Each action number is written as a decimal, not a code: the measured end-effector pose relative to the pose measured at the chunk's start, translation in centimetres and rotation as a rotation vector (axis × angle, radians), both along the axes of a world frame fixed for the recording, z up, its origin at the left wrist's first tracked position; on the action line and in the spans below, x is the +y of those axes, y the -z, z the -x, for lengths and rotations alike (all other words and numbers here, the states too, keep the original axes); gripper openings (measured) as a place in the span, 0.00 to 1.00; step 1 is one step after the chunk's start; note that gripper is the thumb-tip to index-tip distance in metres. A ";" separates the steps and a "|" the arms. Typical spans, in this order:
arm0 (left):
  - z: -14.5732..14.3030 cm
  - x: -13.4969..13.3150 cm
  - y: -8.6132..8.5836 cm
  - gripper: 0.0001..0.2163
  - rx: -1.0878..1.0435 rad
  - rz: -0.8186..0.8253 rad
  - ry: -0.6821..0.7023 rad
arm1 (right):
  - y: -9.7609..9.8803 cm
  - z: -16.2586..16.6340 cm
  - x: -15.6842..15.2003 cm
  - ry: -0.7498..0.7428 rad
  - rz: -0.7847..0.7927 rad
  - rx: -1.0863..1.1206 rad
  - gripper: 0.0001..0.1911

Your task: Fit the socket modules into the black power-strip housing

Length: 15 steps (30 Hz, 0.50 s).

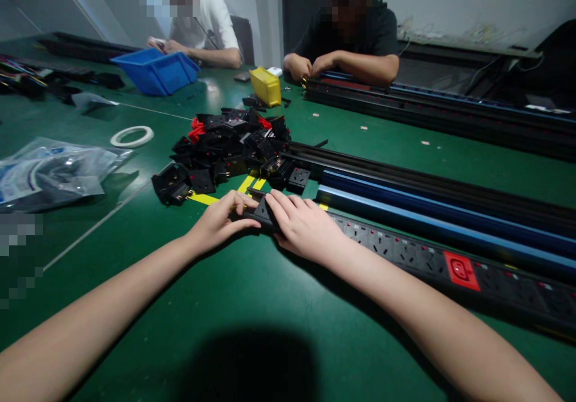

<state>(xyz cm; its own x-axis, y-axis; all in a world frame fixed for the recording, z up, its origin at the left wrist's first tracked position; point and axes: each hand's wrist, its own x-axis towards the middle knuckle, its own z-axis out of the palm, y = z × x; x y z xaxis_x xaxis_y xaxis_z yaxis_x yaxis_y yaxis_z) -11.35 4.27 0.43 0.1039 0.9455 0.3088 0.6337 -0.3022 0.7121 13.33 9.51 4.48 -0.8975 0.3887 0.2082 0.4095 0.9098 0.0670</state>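
Observation:
A long black power strip [418,257] with several sockets and a red socket module [459,269] lies across the green table [252,306] in front of me. My left hand [222,221] grips the strip's left end, fingers curled round a black end piece [257,215]. My right hand [302,225] presses down on the same end from the right, fingers together over the end piece. Just beyond my hands is a pile of black socket modules [229,150] with a few red ones.
Blue and black rails [432,207] run parallel behind the strip. A yellow bin [266,86], a blue bin [157,71], a white tape ring [132,135] and plastic bags [54,171] lie around. Two other people work at the far side, one on another long strip [441,111].

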 end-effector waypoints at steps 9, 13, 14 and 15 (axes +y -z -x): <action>0.4 0.6 0.2 0.21 -0.229 0.110 0.097 | -0.3 -0.3 0.1 -0.082 -0.014 -0.055 0.35; 0.4 1.0 -0.2 0.25 -0.309 0.206 0.056 | -0.2 -0.3 0.3 -0.096 0.007 -0.060 0.37; 0.4 1.1 -0.2 0.25 -0.334 0.239 0.053 | -0.2 -0.3 0.3 -0.098 0.017 -0.062 0.38; 0.4 1.2 -0.3 0.26 -0.358 0.269 0.052 | -0.2 -0.3 0.3 -0.100 0.028 -0.063 0.39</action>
<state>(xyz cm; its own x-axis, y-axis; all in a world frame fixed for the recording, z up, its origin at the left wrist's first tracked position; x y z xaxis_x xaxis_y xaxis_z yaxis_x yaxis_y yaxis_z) -11.72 5.47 0.72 0.0851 0.9933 0.0776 0.3221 -0.1011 0.9413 13.61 9.84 4.69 -0.9432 0.3011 0.1403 0.3121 0.9479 0.0643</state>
